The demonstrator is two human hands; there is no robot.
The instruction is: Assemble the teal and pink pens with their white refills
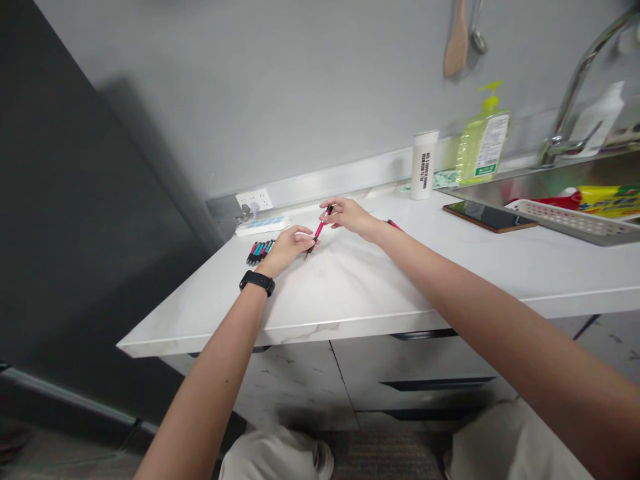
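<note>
A pink pen (319, 231) with black ends is held between both hands above the white marble counter (380, 280). My left hand (289, 245), with a black band on its wrist, pinches the pen's lower end. My right hand (350, 215) pinches the upper end. A row of several pink and teal pens (260, 251) lies on the counter just left of my left hand. Another red pen (393, 225) peeks out from behind my right wrist.
A white power strip (263, 225) lies near the wall socket (255, 199). A white cylinder (424, 165), a green soap bottle (483, 141), a phone (489, 216), a white basket (575, 217) and a sink with a tap (575, 100) stand to the right. A dark cabinet (75, 220) borders the left.
</note>
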